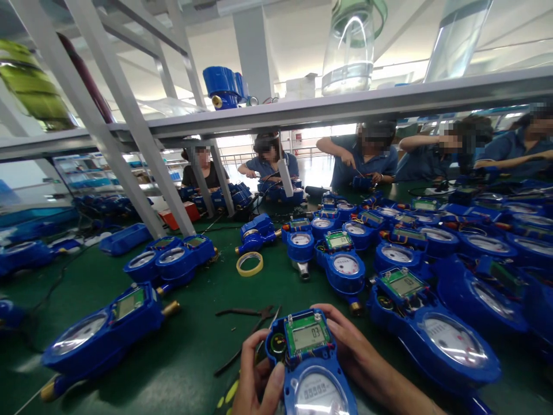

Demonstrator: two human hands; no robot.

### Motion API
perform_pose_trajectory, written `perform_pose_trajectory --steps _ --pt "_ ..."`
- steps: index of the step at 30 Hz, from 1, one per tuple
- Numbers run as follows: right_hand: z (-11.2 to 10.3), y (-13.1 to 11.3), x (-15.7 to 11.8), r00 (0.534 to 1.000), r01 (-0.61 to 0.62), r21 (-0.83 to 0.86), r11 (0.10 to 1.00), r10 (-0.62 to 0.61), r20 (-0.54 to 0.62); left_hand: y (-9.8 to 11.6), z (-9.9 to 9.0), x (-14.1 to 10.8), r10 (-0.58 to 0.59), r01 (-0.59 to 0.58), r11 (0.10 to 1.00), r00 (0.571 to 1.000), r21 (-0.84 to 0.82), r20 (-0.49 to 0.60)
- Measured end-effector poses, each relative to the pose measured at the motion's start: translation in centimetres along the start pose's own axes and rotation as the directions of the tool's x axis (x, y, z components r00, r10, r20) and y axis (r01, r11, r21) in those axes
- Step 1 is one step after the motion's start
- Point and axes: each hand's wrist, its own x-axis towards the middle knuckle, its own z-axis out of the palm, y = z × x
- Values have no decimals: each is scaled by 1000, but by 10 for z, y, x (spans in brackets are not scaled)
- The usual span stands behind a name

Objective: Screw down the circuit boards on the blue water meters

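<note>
A blue water meter [319, 377] with a round dial and an exposed green circuit board is at the bottom centre, its small screen lit with digits. My left hand [259, 374] grips its left side, thumb on the casing beside the board. Against the right side of the housing, my right hand [352, 340] has its fingers curled round the upper edge. Just behind my left hand lie dark-handled pliers [246, 312] on the green bench. Part of a black and yellow patterned item [228, 397] shows beneath my left wrist.
Many blue meters [453, 340] crowd the right side. Another meter [103, 328] lies at left, with a pair [170, 259] behind it. A yellow tape roll [249, 264] rests mid-bench. Metal posts [142, 167] hold a shelf [302, 109]. Several co-workers [365, 155] sit opposite.
</note>
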Motion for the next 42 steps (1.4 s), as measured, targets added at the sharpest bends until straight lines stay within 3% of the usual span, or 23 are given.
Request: perform_pose_trajectory --steps 16,29,42 --pt "-4 1 -1 1000 2 -11 1000 -2 25 3 4 -2 -10 10 999 1000 -41 15" --pt "-3 1 0 1000 -10 -9 1000 10 22 6 9 -2 -16 12 997 999 -77 -46" --pt "-4 -1 0 999 -18 -24 1000 18 27 3 1 -2 -17 17 1000 1000 -17 13"
